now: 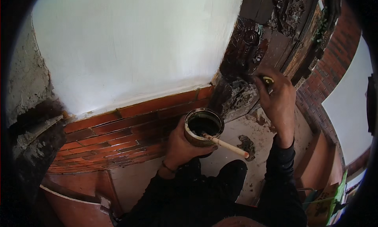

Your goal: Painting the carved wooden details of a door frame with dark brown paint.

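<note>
My left hand [179,146] is wrapped round a small round can [191,138] with a smeared rim and dark liquid inside. A pale wooden handle [230,147] leans out of the can to the right; its other end is down in the can and hidden. Up and to the right, my right hand [279,95] is closed on a paintbrush with a yellow handle end [268,80]. Its dark head is hard to make out against the carved dark wood [246,42], which looks wet and glossy in places. The carving's lower part [242,95] is greyer and rougher.
A white wall panel [138,50] rises ahead above a band of red brick [130,134]. Rough cement [25,69] edges the left. A dark lump [247,147] lies on the stained pale floor [264,170] by my knees. Brown boards [315,156] stand at the right.
</note>
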`<state>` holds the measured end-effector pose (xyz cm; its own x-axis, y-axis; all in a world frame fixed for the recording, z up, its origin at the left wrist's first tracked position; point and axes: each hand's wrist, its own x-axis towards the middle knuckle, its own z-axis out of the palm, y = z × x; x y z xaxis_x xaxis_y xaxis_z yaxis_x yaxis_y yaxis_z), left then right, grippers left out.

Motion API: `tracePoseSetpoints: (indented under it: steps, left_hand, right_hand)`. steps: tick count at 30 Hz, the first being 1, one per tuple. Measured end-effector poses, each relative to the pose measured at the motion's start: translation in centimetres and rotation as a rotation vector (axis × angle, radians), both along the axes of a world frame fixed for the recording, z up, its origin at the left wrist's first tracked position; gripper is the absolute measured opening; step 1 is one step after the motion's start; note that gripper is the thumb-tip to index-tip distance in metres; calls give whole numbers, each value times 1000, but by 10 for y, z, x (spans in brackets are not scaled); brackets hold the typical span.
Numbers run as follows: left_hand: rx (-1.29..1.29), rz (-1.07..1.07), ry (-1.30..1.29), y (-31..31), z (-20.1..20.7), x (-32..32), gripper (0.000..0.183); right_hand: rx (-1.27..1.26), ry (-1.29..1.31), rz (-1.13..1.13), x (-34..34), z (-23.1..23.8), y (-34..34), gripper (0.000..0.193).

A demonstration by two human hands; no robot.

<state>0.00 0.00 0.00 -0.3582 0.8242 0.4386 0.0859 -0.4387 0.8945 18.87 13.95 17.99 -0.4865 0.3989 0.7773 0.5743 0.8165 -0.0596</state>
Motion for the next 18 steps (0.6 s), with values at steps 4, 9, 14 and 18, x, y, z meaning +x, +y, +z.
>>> tracePoseSetpoints:
  steps: [4, 9, 14, 18]
  left_hand:
    - [-34, 24, 38, -2, 5, -2, 103]
    - [-14, -8, -26, 1, -2, -3, 102]
    - [-23, -24, -25, 1, 0, -1, 102]
    - [-14, -22, -30, -2, 2, -3, 101]
  right_hand:
    - [2, 17, 105, -4, 8, 4, 10]
    - [66, -30, 45, -7, 20, 10, 11]
    - [13, -176, 252, -16, 22, 8, 10]
    - [-136, 25, 369, -21, 24, 1, 10]
